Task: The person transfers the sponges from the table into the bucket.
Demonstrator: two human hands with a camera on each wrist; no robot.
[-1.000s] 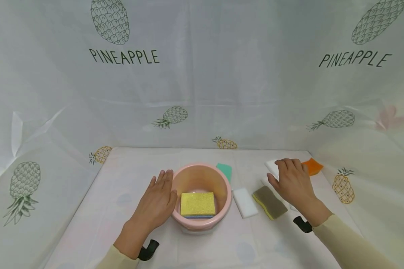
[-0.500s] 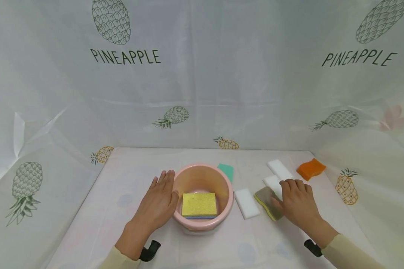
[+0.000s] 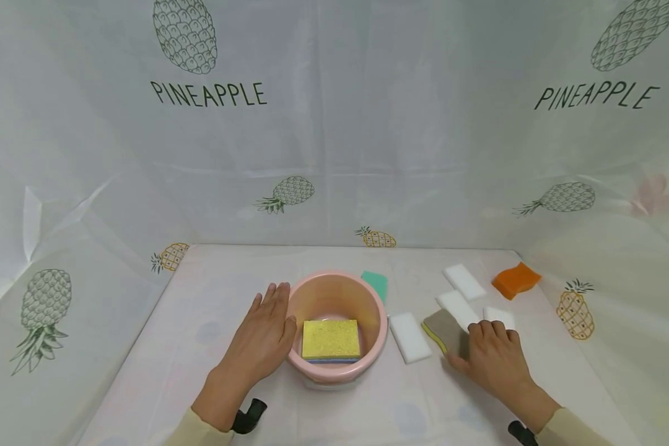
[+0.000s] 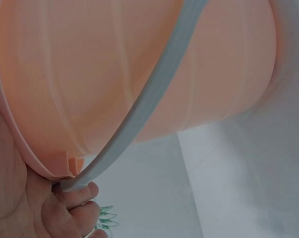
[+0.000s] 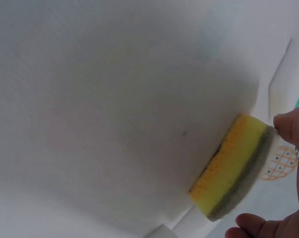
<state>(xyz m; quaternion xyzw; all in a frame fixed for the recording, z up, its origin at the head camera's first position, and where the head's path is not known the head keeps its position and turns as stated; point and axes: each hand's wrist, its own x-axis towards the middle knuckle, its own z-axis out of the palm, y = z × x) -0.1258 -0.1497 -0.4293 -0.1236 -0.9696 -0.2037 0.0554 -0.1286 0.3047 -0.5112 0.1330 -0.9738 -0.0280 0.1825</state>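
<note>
A pink bowl (image 3: 334, 277) stands on the table with a yellow sponge (image 3: 331, 337) lying flat inside it. My left hand (image 3: 279, 308) rests with straight fingers against the bowl's left wall; the left wrist view shows that wall (image 4: 114, 74) close up with fingertips (image 4: 72, 196) by its rim. My right hand (image 3: 476, 344) covers the near end of a grey-topped yellow sponge (image 3: 445, 326) right of the bowl. In the right wrist view this sponge (image 5: 233, 173) sits between my thumb (image 5: 290, 129) and a curled finger.
Several white sponges lie about: one (image 3: 409, 336) beside the bowl, others (image 3: 457, 305) (image 3: 464, 280) further right. An orange sponge (image 3: 515, 280) sits at the far right, a green one (image 3: 376, 284) behind the bowl. Pineapple-print sheeting walls the table on three sides.
My right hand has drawn back from the far white sponge toward me and come down onto the grey-topped sponge. The left hand and bowl have not moved.
</note>
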